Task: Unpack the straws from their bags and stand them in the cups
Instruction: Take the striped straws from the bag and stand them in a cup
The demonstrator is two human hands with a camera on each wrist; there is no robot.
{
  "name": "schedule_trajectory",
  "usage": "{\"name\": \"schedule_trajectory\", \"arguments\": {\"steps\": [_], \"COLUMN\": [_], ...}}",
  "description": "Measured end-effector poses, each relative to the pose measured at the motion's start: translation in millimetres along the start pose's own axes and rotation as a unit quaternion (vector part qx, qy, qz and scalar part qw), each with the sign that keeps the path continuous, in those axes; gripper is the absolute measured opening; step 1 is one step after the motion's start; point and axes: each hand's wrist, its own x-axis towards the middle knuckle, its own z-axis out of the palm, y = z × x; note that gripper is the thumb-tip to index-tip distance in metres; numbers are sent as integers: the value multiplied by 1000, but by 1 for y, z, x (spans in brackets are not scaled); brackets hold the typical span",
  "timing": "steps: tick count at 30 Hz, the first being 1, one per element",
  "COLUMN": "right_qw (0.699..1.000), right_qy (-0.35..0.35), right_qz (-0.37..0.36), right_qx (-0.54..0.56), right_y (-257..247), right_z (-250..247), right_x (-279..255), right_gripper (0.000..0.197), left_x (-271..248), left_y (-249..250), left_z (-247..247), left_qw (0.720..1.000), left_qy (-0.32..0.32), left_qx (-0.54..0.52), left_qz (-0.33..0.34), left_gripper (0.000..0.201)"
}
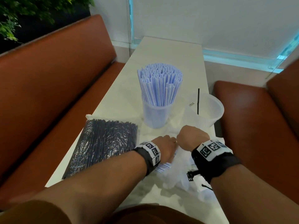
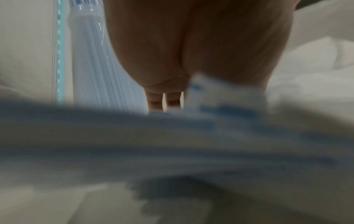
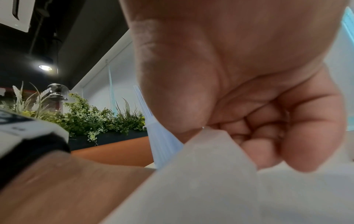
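Observation:
On the white table [image 1: 169,50] a clear cup [image 1: 155,115] stands packed with blue-striped straws [image 1: 160,83]. To its right a second clear cup [image 1: 208,110] holds one black straw [image 1: 198,101]. A sealed bag of black straws [image 1: 103,144] lies at the left. In front of the cups my left hand [image 1: 168,143] and right hand [image 1: 187,135] meet knuckle to knuckle. Each pinches the clear bag of striped straws [image 1: 163,166]. The left wrist view shows my left hand [image 2: 172,103] with the bag's printed edge [image 2: 210,98] in its fingers. My right hand [image 3: 239,136] is curled on the clear film [image 3: 206,154].
Crumpled clear plastic [image 1: 186,178] lies under my right wrist near the table's front right edge. Brown benches [image 1: 56,88] flank the narrow table on both sides. A white wall and glass panel close off the far end, with plants [image 1: 24,13] beyond the left bench.

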Motion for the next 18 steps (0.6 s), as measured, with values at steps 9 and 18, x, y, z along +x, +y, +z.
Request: {"name": "schedule_trajectory", "arguments": {"steps": [9, 18], "right_qw": [999, 987], "right_qy": [9, 52], "right_qz": [33, -5], "right_qx": [26, 150], "right_y": [-1, 11], "right_z": [0, 21], "right_x": [-4, 12], "right_gripper": [18, 44], "left_x": [3, -47], "left_y": [-1, -80], "left_z": [-6, -42], "left_qw": [999, 984], "left_qy": [7, 54], "left_qx": [30, 162], "left_qz": [-8, -45], "left_gripper": [18, 15]}}
